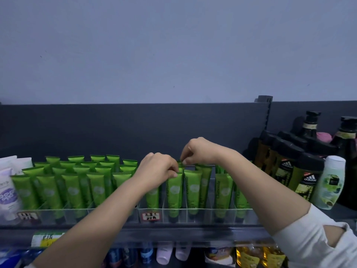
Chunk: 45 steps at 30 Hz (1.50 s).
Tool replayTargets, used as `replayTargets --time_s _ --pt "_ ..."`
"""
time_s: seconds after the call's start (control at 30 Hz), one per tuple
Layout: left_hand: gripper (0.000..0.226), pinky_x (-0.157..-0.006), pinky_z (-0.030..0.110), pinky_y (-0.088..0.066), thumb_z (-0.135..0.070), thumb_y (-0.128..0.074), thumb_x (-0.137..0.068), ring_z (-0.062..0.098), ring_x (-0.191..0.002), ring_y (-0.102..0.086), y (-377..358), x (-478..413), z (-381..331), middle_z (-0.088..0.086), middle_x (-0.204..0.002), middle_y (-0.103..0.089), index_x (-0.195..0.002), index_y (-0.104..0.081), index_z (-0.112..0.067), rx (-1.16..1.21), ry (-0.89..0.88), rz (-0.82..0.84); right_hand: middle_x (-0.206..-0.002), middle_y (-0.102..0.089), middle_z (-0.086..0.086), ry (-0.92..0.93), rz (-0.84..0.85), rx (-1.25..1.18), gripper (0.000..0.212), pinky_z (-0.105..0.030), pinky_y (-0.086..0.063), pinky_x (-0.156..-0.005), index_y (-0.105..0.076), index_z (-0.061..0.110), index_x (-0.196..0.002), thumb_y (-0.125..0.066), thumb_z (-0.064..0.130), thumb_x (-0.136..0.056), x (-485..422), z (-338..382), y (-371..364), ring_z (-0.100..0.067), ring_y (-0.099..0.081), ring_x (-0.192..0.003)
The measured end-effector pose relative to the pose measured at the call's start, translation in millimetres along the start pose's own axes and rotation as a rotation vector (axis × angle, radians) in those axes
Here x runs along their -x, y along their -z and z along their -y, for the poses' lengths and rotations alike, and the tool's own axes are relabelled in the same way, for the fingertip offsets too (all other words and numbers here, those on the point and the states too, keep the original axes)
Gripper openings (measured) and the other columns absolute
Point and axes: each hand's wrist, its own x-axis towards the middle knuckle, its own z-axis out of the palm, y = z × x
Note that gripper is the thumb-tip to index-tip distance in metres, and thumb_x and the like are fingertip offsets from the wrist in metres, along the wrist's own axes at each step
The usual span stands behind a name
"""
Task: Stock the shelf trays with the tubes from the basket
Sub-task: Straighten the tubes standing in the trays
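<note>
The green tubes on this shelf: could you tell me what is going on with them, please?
A person is stocking green Chamomile tubes into clear shelf trays. The left hand pinches the top of a front-row tube in the right tray, and the right hand pinches the top of a tube just behind it. The left tray is already packed with tubes. The basket is not in view.

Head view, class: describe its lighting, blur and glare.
Head view: dim, bluish, even light; no strong glare; the purple-and-white tubes at the left edge are smeared by blur; the green tubes at centre are sharper, their Chamomile lettering readable; lower-shelf goods are soft and dark.
</note>
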Motion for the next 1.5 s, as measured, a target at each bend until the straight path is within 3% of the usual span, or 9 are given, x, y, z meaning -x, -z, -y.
replayTargets --time_s 0.13,0.3,0.5,1.23,1.5 --pt "0.021 -0.092 0.029 -0.037 -0.036 -0.06 -0.088 0.017 -0.103 -0.061 -3 2 -2 -0.007 -0.104 -0.071 -0.105 -0.069 -0.028 -0.011 0.015 -0.033 -0.09 -0.071 0.009 -0.004 -0.106 0.039 0.013 -0.035 -0.053 -0.083 -0.074 0.025 -0.092 -0.067 0.028 -0.082 16 -2 2 -0.011 -0.063 -0.089" --pt "0.02 -0.092 0.029 -0.035 -0.036 -0.059 -0.089 0.016 -0.103 -0.06 -3 2 -9 -0.008 -0.105 -0.07 -0.104 -0.069 -0.029 -0.019 -0.009 -0.043 -0.099 -0.07 0.012 -0.007 -0.068 0.266 0.017 -0.033 -0.038 -0.086 -0.07 0.03 -0.097 -0.064 0.038 -0.083 33 1 -8 -0.012 -0.059 -0.096" --pt "0.02 -0.095 0.028 -0.032 -0.035 -0.056 -0.091 0.016 -0.104 -0.059 -3 1 -12 -0.009 -0.107 -0.07 -0.106 -0.068 -0.029 -0.064 -0.009 -0.027 -0.097 -0.07 0.008 -0.047 -0.049 0.29 0.014 -0.036 -0.031 -0.09 -0.071 0.027 -0.095 -0.065 0.034 -0.084 39 -3 -13 -0.016 -0.057 -0.097" --pt "0.02 -0.094 0.029 -0.031 -0.036 -0.058 -0.09 0.013 -0.103 -0.061 -5 3 -7 -0.012 -0.108 -0.07 -0.105 -0.068 -0.03 -0.06 0.013 -0.028 -0.077 -0.06 0.012 -0.091 0.007 0.203 0.012 -0.035 -0.038 -0.085 -0.072 0.026 -0.094 -0.066 0.029 -0.083 55 -12 -4 -0.013 -0.05 -0.083" --pt "0.026 -0.095 0.03 -0.031 -0.037 -0.064 -0.085 0.009 -0.103 -0.06 3 3 -11 -0.013 -0.105 -0.069 -0.11 -0.065 -0.03 -0.008 0.031 0.031 -0.093 -0.071 0.012 -0.107 -0.01 0.121 0.014 -0.031 -0.046 -0.081 -0.072 0.027 -0.095 -0.066 0.031 -0.083 55 -19 10 -0.01 -0.061 -0.094"
